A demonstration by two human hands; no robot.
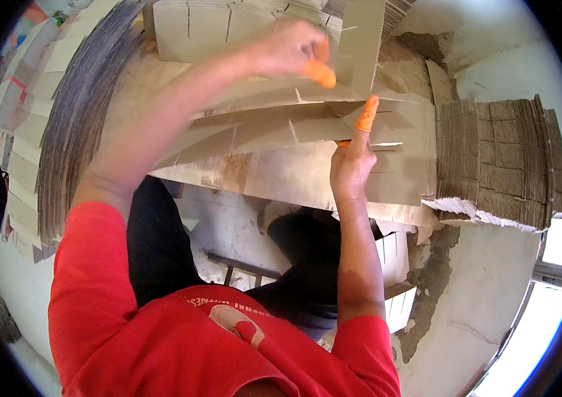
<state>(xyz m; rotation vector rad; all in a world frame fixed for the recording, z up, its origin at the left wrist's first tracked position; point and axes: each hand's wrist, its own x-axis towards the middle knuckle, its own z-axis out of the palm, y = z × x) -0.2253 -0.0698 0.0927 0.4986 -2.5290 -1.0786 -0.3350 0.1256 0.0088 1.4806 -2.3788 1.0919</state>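
Slotted cardboard strips point(261, 129) stand on edge across a wooden table, with a flat slotted cardboard piece point(403, 149) at their right end. My right hand point(352, 169) grips a strip's end there, its index finger stretched forward and an orange finger cot on the tip. The thumb, also in orange, shows only partly at the strip's edge. Above the strips is my left hand point(291, 49), blurred by motion, fingers curled and orange cots on them. Just right of it rises a tall cardboard piece point(363, 46); I cannot tell whether the left hand holds anything.
A tall stack of cardboard point(492, 159) stands at the right. Another long stack point(79, 126) fans along the left, and slotted sheets point(191, 33) line the back. The wooden table's front edge point(228, 169) runs above my legs. More slotted pieces point(396, 258) sit below the table at right.
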